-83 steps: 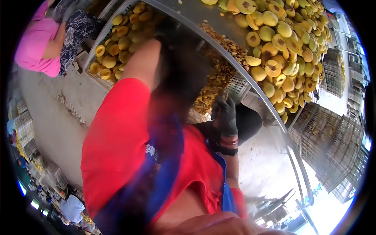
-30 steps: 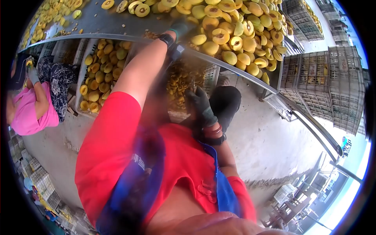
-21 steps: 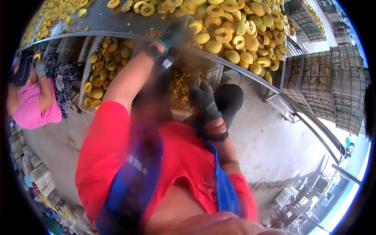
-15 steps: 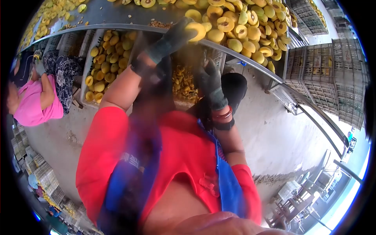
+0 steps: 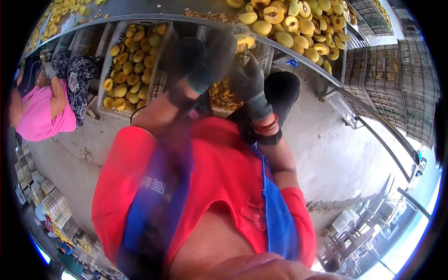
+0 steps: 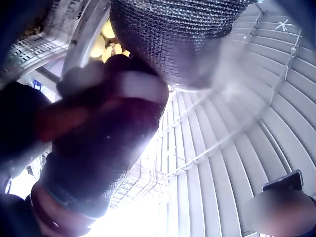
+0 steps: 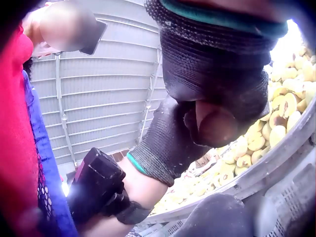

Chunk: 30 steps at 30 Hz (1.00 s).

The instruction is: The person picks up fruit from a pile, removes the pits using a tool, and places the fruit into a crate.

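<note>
Both hands wear dark gloves and meet in front of the body, just below the metal table edge. My left hand (image 5: 215, 53), blurred, grips a yellow peach half (image 5: 245, 41). Right beside it, my right hand (image 5: 248, 79) is curled round a slim small tool (image 5: 244, 57), whose tip points up at the fruit; its exact kind I cannot tell. Under the hands sits a crate of brownish-yellow scraps (image 5: 221, 94). In the right wrist view, the right hand (image 7: 215, 69) fills the foreground and overlaps the left hand (image 7: 170, 138).
Halved peaches heap on the metal table (image 5: 170, 14) beyond its raised rim. A white crate (image 5: 113, 79) of peach halves stands to the left. Another person in pink (image 5: 49, 109) sits further left. Stacked crates (image 5: 392, 84) stand at the right; table legs reach the floor there.
My left hand has reached to the heap on the table, taken a peach half, and drawn it back over the rim to my right hand. The right hand has stayed curled round the tool.
</note>
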Each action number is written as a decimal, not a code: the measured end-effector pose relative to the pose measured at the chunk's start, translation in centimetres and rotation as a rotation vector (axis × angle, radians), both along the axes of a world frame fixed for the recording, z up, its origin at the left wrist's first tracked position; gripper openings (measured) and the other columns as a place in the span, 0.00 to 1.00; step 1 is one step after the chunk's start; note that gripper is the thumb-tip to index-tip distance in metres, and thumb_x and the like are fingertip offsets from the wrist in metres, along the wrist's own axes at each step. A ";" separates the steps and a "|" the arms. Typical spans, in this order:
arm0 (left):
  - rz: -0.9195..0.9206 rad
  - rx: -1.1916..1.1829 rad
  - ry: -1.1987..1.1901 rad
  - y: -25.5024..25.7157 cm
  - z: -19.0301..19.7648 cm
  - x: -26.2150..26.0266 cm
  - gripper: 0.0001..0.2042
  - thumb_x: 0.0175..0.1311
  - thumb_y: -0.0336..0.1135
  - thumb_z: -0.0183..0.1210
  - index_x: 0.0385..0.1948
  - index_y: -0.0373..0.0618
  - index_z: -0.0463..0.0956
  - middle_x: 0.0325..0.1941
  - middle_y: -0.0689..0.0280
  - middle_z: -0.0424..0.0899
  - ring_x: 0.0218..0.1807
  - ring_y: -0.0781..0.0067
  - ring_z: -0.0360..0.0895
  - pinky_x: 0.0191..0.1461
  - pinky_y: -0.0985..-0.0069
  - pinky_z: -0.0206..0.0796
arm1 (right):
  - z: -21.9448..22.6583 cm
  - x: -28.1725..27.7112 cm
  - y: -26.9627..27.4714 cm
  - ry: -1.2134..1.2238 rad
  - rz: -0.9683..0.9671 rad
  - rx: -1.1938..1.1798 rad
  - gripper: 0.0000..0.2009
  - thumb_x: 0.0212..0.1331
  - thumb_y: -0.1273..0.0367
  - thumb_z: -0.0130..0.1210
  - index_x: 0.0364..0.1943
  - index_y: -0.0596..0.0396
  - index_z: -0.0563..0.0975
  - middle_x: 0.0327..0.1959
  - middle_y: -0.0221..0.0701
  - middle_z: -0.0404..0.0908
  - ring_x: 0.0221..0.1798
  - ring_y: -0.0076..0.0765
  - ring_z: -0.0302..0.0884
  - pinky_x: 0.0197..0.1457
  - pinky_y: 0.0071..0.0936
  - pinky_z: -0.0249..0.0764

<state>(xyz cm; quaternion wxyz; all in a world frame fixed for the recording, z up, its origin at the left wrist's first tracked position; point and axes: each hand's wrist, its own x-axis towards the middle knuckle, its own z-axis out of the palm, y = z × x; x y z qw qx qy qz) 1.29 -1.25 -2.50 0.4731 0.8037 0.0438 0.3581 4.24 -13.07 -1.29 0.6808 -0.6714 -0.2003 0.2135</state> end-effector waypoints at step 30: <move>-0.080 0.178 -0.159 1.8 5.0 -2.4 0.18 0.62 0.44 0.50 0.43 0.37 0.70 0.42 0.59 0.79 0.44 0.66 0.78 0.46 0.74 0.70 | 3.9 0.4 -1.4 0.677 0.625 -0.009 0.11 0.56 0.69 0.55 0.42 0.55 0.70 0.21 0.25 0.68 0.16 0.19 0.64 0.16 0.18 0.60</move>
